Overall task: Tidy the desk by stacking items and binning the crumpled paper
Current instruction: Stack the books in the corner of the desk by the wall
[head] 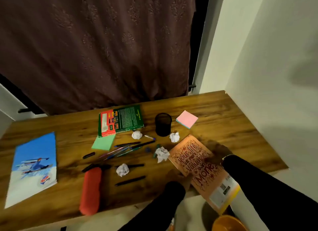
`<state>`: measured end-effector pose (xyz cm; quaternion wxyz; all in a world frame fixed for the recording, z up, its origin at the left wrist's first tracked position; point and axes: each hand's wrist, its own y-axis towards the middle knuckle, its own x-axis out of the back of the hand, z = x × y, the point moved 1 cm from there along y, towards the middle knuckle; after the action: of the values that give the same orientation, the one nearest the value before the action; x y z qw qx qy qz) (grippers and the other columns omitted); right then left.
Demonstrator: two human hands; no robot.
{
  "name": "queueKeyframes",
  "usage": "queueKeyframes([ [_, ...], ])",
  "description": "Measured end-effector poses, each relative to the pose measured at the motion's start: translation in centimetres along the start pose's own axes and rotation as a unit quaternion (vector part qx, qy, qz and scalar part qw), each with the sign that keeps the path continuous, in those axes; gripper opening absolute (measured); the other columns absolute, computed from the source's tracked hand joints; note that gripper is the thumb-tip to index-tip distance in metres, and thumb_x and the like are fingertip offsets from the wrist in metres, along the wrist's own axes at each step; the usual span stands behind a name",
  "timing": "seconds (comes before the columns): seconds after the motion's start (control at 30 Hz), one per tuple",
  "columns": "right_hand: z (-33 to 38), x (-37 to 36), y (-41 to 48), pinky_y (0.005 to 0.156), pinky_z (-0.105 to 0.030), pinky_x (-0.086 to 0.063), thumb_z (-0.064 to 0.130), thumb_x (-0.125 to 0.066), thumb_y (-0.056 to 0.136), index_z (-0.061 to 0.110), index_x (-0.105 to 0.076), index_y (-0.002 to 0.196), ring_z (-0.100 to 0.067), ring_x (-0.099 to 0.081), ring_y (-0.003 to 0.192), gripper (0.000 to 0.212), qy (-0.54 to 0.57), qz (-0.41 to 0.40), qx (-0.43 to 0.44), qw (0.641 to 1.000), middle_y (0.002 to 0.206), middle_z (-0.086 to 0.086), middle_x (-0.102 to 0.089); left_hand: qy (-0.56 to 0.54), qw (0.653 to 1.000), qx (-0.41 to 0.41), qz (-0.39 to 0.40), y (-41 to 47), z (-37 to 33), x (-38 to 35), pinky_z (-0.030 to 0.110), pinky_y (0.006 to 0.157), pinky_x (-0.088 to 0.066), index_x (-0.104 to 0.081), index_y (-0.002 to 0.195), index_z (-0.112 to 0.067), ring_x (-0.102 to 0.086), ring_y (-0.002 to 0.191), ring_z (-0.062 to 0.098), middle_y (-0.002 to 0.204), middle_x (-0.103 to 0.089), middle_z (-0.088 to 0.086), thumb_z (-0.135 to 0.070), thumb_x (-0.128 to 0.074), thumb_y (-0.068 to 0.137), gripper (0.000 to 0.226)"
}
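An orange book (197, 163) with ornate red lettering lies at the desk's front right, its near end jutting past the front edge. My left hand (179, 176) grips its left edge. My right hand (218, 153) presses on the cover near its right side, fingers blurred. Several crumpled paper balls lie loose: one (137, 134) below the green book (120, 119), one (174, 137) beside the black mesh pen cup (163, 124), one (162, 154) touching the orange book's left corner, and one (122, 169) mid-desk. An orange bin (227, 224) sits below the front edge.
On the wooden desk (223, 110) a blue skier-cover book (34, 167) lies far left and a red pencil case (91, 190) near the front. Several pens (127, 150) are scattered mid-desk. A green sticky pad (104, 142) and a pink one (187, 119) are farther back. A wall stands on the right, a curtain behind.
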<state>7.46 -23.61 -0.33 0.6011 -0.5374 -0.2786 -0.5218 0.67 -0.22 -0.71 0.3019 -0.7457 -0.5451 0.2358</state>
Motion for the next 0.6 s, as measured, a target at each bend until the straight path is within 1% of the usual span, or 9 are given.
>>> queueKeyframes([
  [0.1,2.3,1.7,-1.8,0.085,-0.024,-0.039,0.045,-0.086,0.053,0.038,-0.048,0.131,-0.018,-0.056,0.114,0.087,0.086,0.013,-0.001,0.996,0.129,0.007,-0.057,-0.016,1.0,0.013,0.002,1.7,0.2,-0.9,0.051,0.091,-0.055,-0.053,0.111,-0.037,-0.067,0.104,0.027,0.113,-0.071,0.001,-0.039,-0.069,0.083,0.032],
  [0.17,3.2,2.2,-2.3,0.09,-0.026,-0.042,0.035,-0.089,0.057,0.028,-0.048,0.136,-0.022,-0.055,0.12,0.089,0.064,0.031,-0.012,0.997,0.137,0.001,-0.055,-0.067,0.997,0.029,0.012,0.5,-1.0,-0.8,0.047,0.077,-0.06,-0.054,0.11,-0.033,-0.069,0.099,0.029,0.111,-0.071,0.006,-0.028,-0.069,0.086,0.029],
  [0.23,3.5,2.3,-2.7,0.092,-0.031,-0.046,0.034,-0.088,0.06,0.028,-0.045,0.139,-0.026,-0.055,0.12,0.091,0.061,0.032,-0.046,0.997,0.14,-0.001,-0.053,-0.094,0.994,0.049,0.014,-0.1,-1.4,-0.5,0.039,0.059,-0.06,-0.055,0.111,-0.026,-0.069,0.094,0.029,0.105,-0.071,0.007,-0.022,-0.065,0.09,0.024],
  [0.27,3.6,2.3,-2.8,0.09,-0.034,-0.048,0.032,-0.087,0.063,0.029,-0.042,0.141,-0.027,-0.056,0.119,0.091,0.079,0.035,-0.064,0.994,0.14,-0.001,-0.052,-0.097,0.994,0.058,0.007,0.1,-1.4,-0.3,0.038,0.056,-0.06,-0.056,0.112,-0.025,-0.069,0.094,0.029,0.104,-0.072,0.006,-0.021,-0.063,0.092,0.021],
  [0.37,2.9,2.0,-3.0,0.074,-0.035,-0.057,0.029,-0.084,0.068,0.033,-0.035,0.139,-0.026,-0.063,0.1,0.087,0.116,0.047,-0.1,0.987,0.131,-0.002,-0.054,-0.074,0.996,0.048,0.0,1.0,-0.8,-0.7,0.04,0.069,-0.06,-0.056,0.107,-0.028,-0.068,0.093,0.026,0.105,-0.07,0.003,-0.026,-0.058,0.094,0.013],
  [0.43,2.0,2.4,-3.4,0.06,-0.029,-0.055,0.031,-0.078,0.075,0.026,-0.048,0.129,-0.021,-0.067,0.085,0.062,0.126,0.088,-0.124,0.98,0.111,-0.002,-0.063,-0.064,0.997,-0.001,-0.034,0.9,-0.4,-1.2,0.032,0.073,-0.055,-0.055,0.109,-0.027,-0.063,0.101,0.024,0.106,-0.064,-0.003,-0.022,-0.061,0.093,0.017],
  [0.47,1.5,3.1,-3.9,0.06,-0.029,-0.054,0.033,-0.074,0.08,0.024,-0.058,0.119,-0.02,-0.068,0.082,0.043,0.139,0.106,-0.132,0.976,0.103,-0.002,-0.067,-0.055,0.996,-0.034,-0.057,1.2,0.1,-1.5,0.028,0.074,-0.051,-0.053,0.116,-0.022,-0.059,0.107,0.022,0.109,-0.06,-0.004,-0.019,-0.064,0.091,0.027],
  [0.53,0.3,4.8,-4.7,0.074,-0.035,-0.056,0.033,-0.07,0.084,0.027,-0.068,0.096,-0.021,-0.069,0.084,0.013,0.231,0.101,-0.136,0.958,0.095,-0.002,-0.072,-0.037,0.994,-0.07,-0.072,1.2,0.5,-2.4,0.034,0.085,-0.052,-0.046,0.128,-0.017,-0.055,0.116,0.024,0.119,-0.054,-0.003,-0.027,-0.073,0.084,0.052],
  [0.6,-1.0,6.7,-5.1,0.09,-0.042,-0.053,0.029,-0.072,0.083,0.029,-0.07,0.09,-0.021,-0.069,0.089,0.008,0.316,0.074,-0.125,0.938,0.097,0.002,-0.074,-0.061,0.992,-0.087,-0.063,1.6,0.4,-3.8,0.041,0.088,-0.053,-0.045,0.121,-0.026,-0.058,0.114,0.026,0.116,-0.056,-0.006,-0.043,-0.078,0.075,0.059],
])
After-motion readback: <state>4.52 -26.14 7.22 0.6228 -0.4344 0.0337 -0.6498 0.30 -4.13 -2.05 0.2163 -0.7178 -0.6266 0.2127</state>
